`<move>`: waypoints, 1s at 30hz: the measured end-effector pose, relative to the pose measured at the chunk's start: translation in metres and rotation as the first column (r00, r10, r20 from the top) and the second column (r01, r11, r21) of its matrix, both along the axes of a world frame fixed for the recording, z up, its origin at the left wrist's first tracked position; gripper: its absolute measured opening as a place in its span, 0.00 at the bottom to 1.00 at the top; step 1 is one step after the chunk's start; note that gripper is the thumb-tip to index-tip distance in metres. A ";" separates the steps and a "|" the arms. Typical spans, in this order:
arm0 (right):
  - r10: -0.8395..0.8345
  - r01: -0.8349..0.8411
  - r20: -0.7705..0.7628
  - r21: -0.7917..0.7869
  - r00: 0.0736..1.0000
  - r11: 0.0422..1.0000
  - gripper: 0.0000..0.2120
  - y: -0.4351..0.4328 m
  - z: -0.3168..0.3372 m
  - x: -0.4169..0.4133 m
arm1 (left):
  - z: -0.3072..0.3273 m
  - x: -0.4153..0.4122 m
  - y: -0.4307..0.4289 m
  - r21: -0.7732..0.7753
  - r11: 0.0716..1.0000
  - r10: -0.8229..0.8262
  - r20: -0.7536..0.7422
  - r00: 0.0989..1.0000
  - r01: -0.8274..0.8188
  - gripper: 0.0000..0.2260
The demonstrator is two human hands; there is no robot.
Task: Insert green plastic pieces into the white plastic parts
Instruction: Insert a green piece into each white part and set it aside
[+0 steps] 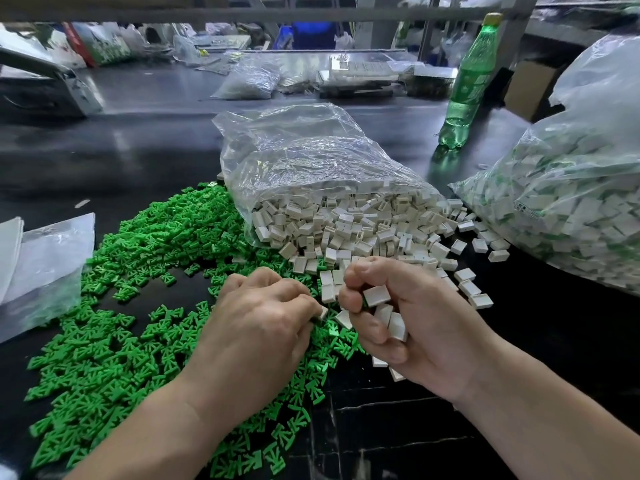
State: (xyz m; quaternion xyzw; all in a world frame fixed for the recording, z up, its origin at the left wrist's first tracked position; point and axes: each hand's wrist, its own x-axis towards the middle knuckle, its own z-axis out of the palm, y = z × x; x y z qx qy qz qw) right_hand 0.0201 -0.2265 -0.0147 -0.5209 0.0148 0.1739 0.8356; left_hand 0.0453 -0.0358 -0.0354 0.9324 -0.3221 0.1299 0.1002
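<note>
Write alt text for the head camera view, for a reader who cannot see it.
The right hand holds several white parts while the left hand pinches one, above green pieces scattered on a dark table. Behind, a clear bag spills more white parts.

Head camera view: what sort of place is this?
Probably a factory assembly bench: a loose heap of green plastic pieces, a clear plastic bag spilling small white plastic parts, and a second full bag.

Loose green pieces [114, 341] lie scattered at left; boxy white parts [346, 223] spill from a bag [294, 150] beside them
</note>
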 end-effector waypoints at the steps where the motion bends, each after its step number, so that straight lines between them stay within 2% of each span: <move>1: -0.006 0.006 0.006 -0.050 1.000 0.999 0.05 0.000 0.000 0.000 | -0.001 0.000 0.000 0.002 1.000 -0.002 -0.008 1.000 0.002 0.09; 5: -0.038 0.039 0.009 -0.189 0.999 0.981 0.11 0.002 -0.002 0.000 | -0.005 0.001 -0.001 0.059 0.998 -0.005 -0.017 1.000 0.006 0.17; 7: -0.046 0.047 0.007 -0.197 0.999 0.979 0.11 0.002 -0.002 0.000 | -0.004 0.001 0.000 0.036 0.999 -0.030 0.002 1.000 0.030 0.14; 10: -0.050 0.050 0.008 -0.208 0.999 0.977 0.09 0.001 -0.002 0.000 | 0.000 0.001 0.001 -0.014 0.998 -0.060 0.024 0.998 0.060 0.04; 15: -0.054 0.053 0.004 -0.228 0.999 0.972 0.08 0.001 -0.004 0.001 | -0.001 -0.001 0.000 -0.064 0.997 -0.046 0.043 0.998 0.049 0.02; 16: -0.056 0.056 0.008 -0.235 0.998 0.970 0.08 0.002 -0.004 0.001 | -0.002 -0.001 0.001 -0.093 0.995 -0.040 0.060 0.997 0.046 0.01; 19: -0.058 0.060 0.017 -0.253 0.998 0.965 0.09 0.002 -0.005 0.000 | 0.001 -0.002 0.001 -0.281 0.960 0.013 -0.021 1.000 -0.019 0.09; 23: -0.002 0.007 0.016 -0.293 1.000 0.956 0.07 0.004 -0.005 -0.001 | 0.010 -0.007 0.003 -0.557 0.827 -0.005 -0.138 0.990 -0.074 0.06; 25: 0.040 -0.039 -0.002 -0.293 0.999 0.955 0.06 0.006 -0.005 -0.002 | 0.015 -0.011 0.004 -0.620 0.776 0.032 -0.141 0.989 -0.114 0.06; 27: 0.081 -0.086 -0.029 -0.277 0.996 0.957 0.08 0.008 -0.004 -0.005 | 0.020 -0.015 0.003 -0.660 0.740 0.050 -0.137 0.989 -0.129 0.08; 30: 0.152 -0.159 -0.055 -0.198 0.987 0.967 0.13 0.011 -0.002 -0.008 | 0.022 -0.020 -0.002 -0.659 0.751 -0.006 -0.079 0.997 -0.048 0.09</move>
